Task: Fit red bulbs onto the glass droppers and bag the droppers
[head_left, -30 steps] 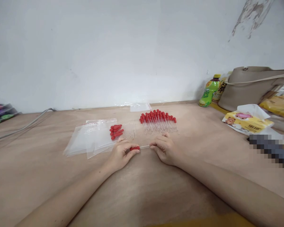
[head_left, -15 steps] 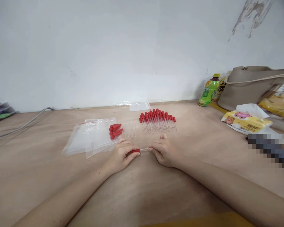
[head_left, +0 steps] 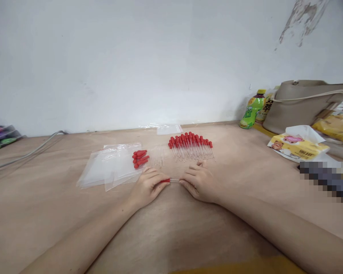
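The left hand (head_left: pixel 149 187) has its fingers pinching a red rubber bulb (head_left: pixel 165 181), and the right hand (head_left: pixel 199 183) has its fingers pinching a thin glass tube (head_left: pixel 174 180). Bulb and tube lie in one line between the two hands, low over the front part of the desk (head_left: pixel 171 232); how far the tube goes into the bulb is hidden. Beyond the left hand are loose red bulbs (head_left: pixel 140 158), with bare glass tubes (head_left: pixel 157 155) just beside them and clear plastic bags (head_left: pixel 103 167) to their left. Beyond the right hand lies a group of red-topped droppers (head_left: pixel 191 142)
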Tool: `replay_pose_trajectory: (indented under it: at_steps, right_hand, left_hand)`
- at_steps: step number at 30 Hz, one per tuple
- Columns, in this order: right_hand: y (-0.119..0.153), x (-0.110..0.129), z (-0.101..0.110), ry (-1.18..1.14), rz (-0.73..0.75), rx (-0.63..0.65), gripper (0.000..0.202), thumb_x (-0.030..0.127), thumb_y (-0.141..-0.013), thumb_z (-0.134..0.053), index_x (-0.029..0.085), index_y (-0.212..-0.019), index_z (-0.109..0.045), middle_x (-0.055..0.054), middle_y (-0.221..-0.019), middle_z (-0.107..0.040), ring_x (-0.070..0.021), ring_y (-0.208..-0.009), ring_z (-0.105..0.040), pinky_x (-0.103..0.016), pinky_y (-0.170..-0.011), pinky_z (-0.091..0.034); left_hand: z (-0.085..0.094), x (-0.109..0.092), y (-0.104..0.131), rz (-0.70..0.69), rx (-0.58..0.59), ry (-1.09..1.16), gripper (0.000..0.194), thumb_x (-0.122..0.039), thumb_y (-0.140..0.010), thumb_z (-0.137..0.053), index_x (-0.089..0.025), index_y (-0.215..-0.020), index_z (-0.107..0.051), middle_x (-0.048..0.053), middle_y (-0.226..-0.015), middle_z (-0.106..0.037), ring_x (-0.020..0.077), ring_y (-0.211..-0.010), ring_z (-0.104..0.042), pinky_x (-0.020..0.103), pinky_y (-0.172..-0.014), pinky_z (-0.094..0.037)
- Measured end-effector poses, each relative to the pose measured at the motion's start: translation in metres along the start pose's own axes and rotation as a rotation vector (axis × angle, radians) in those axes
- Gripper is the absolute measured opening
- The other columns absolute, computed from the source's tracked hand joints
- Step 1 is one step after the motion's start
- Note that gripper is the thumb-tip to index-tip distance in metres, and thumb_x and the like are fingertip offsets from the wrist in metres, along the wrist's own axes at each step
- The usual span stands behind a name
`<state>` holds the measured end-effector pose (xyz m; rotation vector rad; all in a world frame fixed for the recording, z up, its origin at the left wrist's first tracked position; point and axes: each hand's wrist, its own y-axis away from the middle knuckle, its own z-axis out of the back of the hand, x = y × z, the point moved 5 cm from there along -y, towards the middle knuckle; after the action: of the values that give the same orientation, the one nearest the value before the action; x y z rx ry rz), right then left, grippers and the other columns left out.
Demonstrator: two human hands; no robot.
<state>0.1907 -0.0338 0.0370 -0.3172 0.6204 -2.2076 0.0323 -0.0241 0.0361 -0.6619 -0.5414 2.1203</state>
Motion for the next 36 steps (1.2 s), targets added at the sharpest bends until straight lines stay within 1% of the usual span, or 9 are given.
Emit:
replay_pose_trajectory:
  at_steps: [3,6,10,13,18,23,29,32,36]
  right_hand:
    - [0.007,-0.009,0.006,0.139,-0.017,-0.096,0.019,0.018,-0.083,-0.043,0.021,-0.079,-0.061,-0.002,-0.077,-0.062,-0.0147,-0.076,-0.047,-0.035,-0.076,-0.02]
    - [0.016,-0.035,0.012,0.159,-0.181,-0.222,0.019,0.018,-0.082,-0.045,0.022,-0.08,-0.063,-0.002,-0.08,-0.064,-0.015,-0.077,-0.049,-0.035,-0.076,-0.022]
    - [0.019,-0.071,0.009,-0.122,-0.533,-0.272,0.022,0.03,-0.082,-0.045,0.02,-0.079,-0.065,-0.003,-0.074,-0.065,-0.0145,-0.069,-0.053,-0.028,-0.066,-0.032]
    - [0.004,-0.078,0.002,-0.308,-0.729,-0.204,0.026,0.036,-0.08,-0.045,0.02,-0.08,-0.066,-0.002,-0.069,-0.065,-0.0143,-0.061,-0.054,-0.025,-0.059,-0.035]
    - [-0.047,-0.063,-0.011,-0.068,-0.782,-0.079,0.03,0.036,-0.079,-0.044,0.02,-0.063,-0.062,-0.002,-0.067,-0.066,-0.016,-0.067,-0.057,-0.034,-0.08,-0.03]
    - [-0.086,-0.057,-0.04,0.091,-0.773,0.079,0.032,0.035,-0.08,-0.038,0.019,-0.071,-0.064,-0.007,-0.073,-0.066,-0.0207,-0.075,-0.058,-0.041,-0.081,-0.023]
    - [-0.094,-0.056,-0.055,0.162,-0.806,0.179,0.036,0.035,-0.081,-0.035,0.014,-0.081,-0.064,-0.014,-0.082,-0.066,-0.0243,-0.081,-0.058,-0.043,-0.081,-0.02]
    - [-0.092,-0.056,-0.055,0.162,-0.818,0.163,0.035,0.035,-0.081,-0.037,0.014,-0.079,-0.064,-0.013,-0.08,-0.066,-0.023,-0.078,-0.058,-0.043,-0.082,-0.019]
    - [-0.093,-0.048,-0.054,0.141,-0.767,0.107,0.033,0.037,-0.081,-0.038,0.016,-0.079,-0.064,-0.01,-0.074,-0.065,-0.0211,-0.075,-0.058,-0.041,-0.081,-0.02]
  left_hand:
    - [0.001,0.004,0.002,0.066,-0.015,0.025,0.019,-0.021,-0.082,-0.052,-0.02,-0.1,-0.06,0.004,-0.087,-0.065,0.0166,-0.081,-0.059,0.031,-0.073,-0.046]
    - [0.005,0.008,0.005,0.163,-0.027,0.042,0.023,-0.024,-0.082,-0.051,-0.02,-0.103,-0.059,0.005,-0.087,-0.064,0.0149,-0.077,-0.06,0.027,-0.067,-0.049]
    - [0.001,0.005,0.003,0.17,0.128,0.026,0.024,-0.028,-0.084,-0.049,-0.02,-0.104,-0.06,0.006,-0.102,-0.063,0.0177,-0.092,-0.059,0.032,-0.079,-0.049]
    - [-0.004,0.004,0.0,0.156,0.235,0.018,0.03,-0.03,-0.085,-0.047,-0.02,-0.111,-0.057,0.007,-0.116,-0.058,0.0201,-0.108,-0.052,0.038,-0.093,-0.042]
    - [-0.007,0.007,0.001,0.137,0.252,0.028,0.033,-0.03,-0.086,-0.044,-0.02,-0.116,-0.055,0.007,-0.119,-0.057,0.0207,-0.114,-0.048,0.04,-0.097,-0.039]
    - [-0.006,0.005,0.001,0.12,0.225,0.055,0.031,-0.026,-0.086,-0.045,-0.018,-0.114,-0.055,0.008,-0.116,-0.058,0.0207,-0.112,-0.049,0.041,-0.095,-0.041]
    - [-0.006,0.005,0.0,0.117,0.212,0.056,0.03,-0.025,-0.085,-0.047,-0.018,-0.112,-0.057,0.008,-0.112,-0.061,0.0213,-0.11,-0.05,0.041,-0.094,-0.041]
    - [-0.006,0.003,0.0,0.117,0.203,0.044,0.028,-0.025,-0.085,-0.047,-0.018,-0.109,-0.058,0.008,-0.11,-0.061,0.0205,-0.106,-0.053,0.038,-0.091,-0.043]
    - [0.006,0.011,0.0,0.152,0.041,-0.114,0.019,-0.025,-0.082,-0.05,-0.019,-0.096,-0.062,0.006,-0.097,-0.061,0.0193,-0.09,-0.056,0.035,-0.08,-0.046]
